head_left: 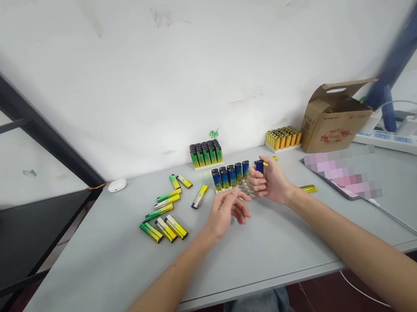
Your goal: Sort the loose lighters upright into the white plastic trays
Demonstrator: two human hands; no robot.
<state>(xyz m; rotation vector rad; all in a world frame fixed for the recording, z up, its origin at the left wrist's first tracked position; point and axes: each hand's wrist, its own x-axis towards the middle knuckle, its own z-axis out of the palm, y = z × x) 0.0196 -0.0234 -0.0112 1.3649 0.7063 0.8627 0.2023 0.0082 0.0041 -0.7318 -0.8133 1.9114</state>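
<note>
Wrapped in the fingers of my right hand (268,182) is a blue lighter (259,166), its top showing above the fist. It is raised over the right part of a white tray (245,190), where bare slots show. Several blue lighters (232,175) stand upright in the tray's left and back part. My left hand (229,210), loosely curled with fingers apart and nothing visible in it, hovers before the tray's front edge and hides some of it. Several yellow lighters (176,227) and green lighters (151,232) lie scattered to the left.
Against the wall stand a tray of green lighters (206,154) and a tray of yellow lighters (283,138). At right are a cardboard box (334,125), a power strip (400,143) and a phone (333,177) with a white cable. A white case (117,185) sits back left.
</note>
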